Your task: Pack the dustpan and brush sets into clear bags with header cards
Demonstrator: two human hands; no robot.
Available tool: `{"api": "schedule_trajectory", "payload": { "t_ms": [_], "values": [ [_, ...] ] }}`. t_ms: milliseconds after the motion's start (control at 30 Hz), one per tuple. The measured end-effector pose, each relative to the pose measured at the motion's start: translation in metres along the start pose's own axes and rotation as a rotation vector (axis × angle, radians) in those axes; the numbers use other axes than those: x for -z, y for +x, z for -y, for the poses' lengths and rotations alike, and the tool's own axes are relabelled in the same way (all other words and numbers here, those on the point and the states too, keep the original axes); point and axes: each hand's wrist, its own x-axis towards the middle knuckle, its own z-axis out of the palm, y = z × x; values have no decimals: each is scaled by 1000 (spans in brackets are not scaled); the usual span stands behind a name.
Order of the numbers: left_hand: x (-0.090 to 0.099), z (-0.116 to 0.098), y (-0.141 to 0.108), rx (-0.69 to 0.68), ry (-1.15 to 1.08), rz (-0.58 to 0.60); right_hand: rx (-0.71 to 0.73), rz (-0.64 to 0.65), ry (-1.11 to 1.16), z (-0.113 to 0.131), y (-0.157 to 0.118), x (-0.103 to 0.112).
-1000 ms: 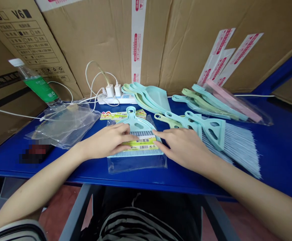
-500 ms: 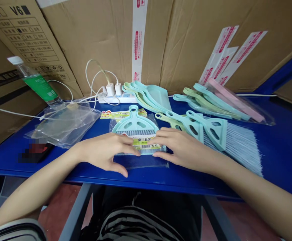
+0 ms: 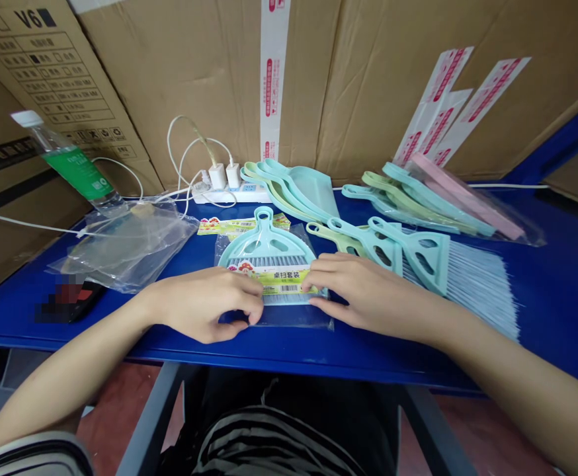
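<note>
My left hand and right hand on a pale aqua plastic hand brush in a clear plastic bag, curled fingers touching it, grip unclear, brush at 12 o'clock on the blue worktop, more pale aqua brushes at 2 o'clock

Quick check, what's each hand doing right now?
Left hand: curled, fingertips at the clear plastic bag; can't tell if it's pinching.
Right hand: open, fingertips resting on the bag, no visible grip.

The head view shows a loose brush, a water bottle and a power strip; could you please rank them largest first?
Loose brush, water bottle, power strip; the brush is nearer, so its lead is unsure.
</note>
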Motion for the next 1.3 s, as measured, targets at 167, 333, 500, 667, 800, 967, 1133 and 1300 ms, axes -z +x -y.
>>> {"api": "schedule_trajectory", "payload": {
  "t_ms": [167,333,500,667,800,967,1133,1300],
  "values": [
    [3,2,-3,-3,-36,-84,5,6,28,-3,-1,-1],
    [7,3,-5,47,-59,-77,-35,32,103,1,0,3],
    [9,3,-5,98,-61,-97,-127,64,126,9,2,7],
    [9,2,-5,122,-51,-95,-146,67,12,14,3,2],
    [10,4,-6,141,-21,-96,-141,59,7,13,4,-1],
    [9,7,-7,177,28,-79,-143,61,13,10,4,-3],
    [6,9,-5,256,75,-64,-158,68,23,11,5,-3],
    [4,18,-2,270,196,-137,-215,73,-32,10,5,-4]
  ]
}}
